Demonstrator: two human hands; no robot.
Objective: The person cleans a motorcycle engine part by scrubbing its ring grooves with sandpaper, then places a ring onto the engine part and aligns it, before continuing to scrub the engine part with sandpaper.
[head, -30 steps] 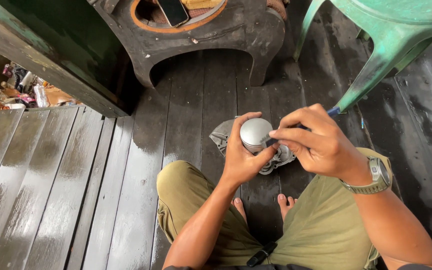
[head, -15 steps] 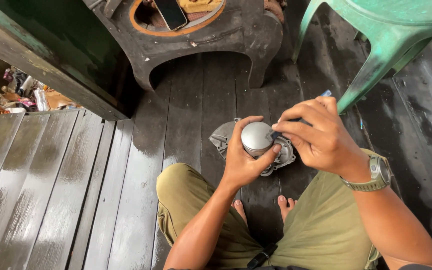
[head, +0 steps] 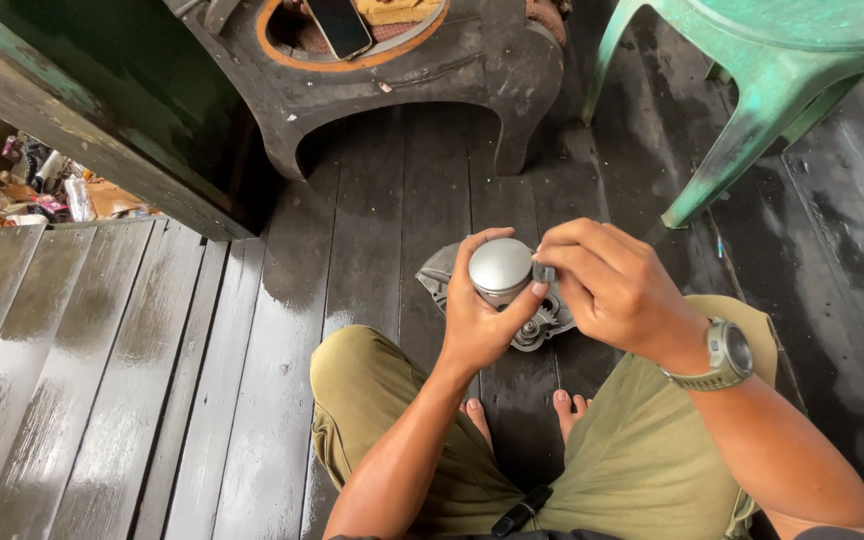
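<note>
Silvery metal caught the light in the head view: a round, domed piston (head: 500, 268) sat upright in the left hand (head: 482, 325), whose fingers and thumb curled closed around its sides, holding it above the dark wet floorboards (head: 372, 240). The right hand (head: 612, 290) came in from the other side with its fingers pinched together on a small grey piece (head: 545, 273) pressed against the piston's rim (what that piece was could not be made out). A watch with a grey case (head: 727, 355) sat on the right wrist. Just below and behind the piston lay a grey metal engine part (head: 542, 325) on the floor, partly hidden by both hands. The person sat cross-legged in olive trousers (head: 642, 460), bare toes (head: 567, 402) showing between the knees. Farther off stood a dark carved wooden stool (head: 402, 80) with an orange-rimmed recess holding a phone (head: 340, 25), and to its right a green plastic chair (head: 752, 90). Beyond the floor's left edge, litter (head: 47, 195) lay on the ground.
</note>
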